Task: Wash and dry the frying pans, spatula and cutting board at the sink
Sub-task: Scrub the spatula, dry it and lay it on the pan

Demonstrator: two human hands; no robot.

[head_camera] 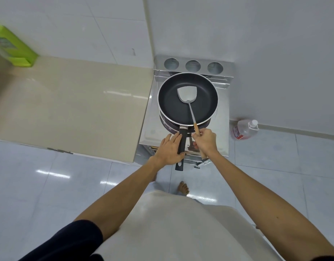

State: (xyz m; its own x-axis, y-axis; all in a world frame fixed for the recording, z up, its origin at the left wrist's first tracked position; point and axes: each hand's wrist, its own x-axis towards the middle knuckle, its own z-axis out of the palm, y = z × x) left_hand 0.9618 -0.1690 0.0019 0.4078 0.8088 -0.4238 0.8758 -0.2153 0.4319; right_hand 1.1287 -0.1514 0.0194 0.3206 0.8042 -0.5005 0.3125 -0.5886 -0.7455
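Note:
A black frying pan with a silver rim sits on top of a second pan, of which only the lower edge shows, on a steel stove stand. A metal spatula lies with its blade inside the top pan. My right hand grips the spatula's wooden handle at the pan's near edge. My left hand rests against the top pan's black handle, thumb under it and fingers stretched along its left side. No cutting board or sink is in view.
A beige countertop runs to the left of the stand, with a green box at its far left corner. A clear plastic jug stands on the tiled floor at the right. White walls close in behind. My bare foot shows below.

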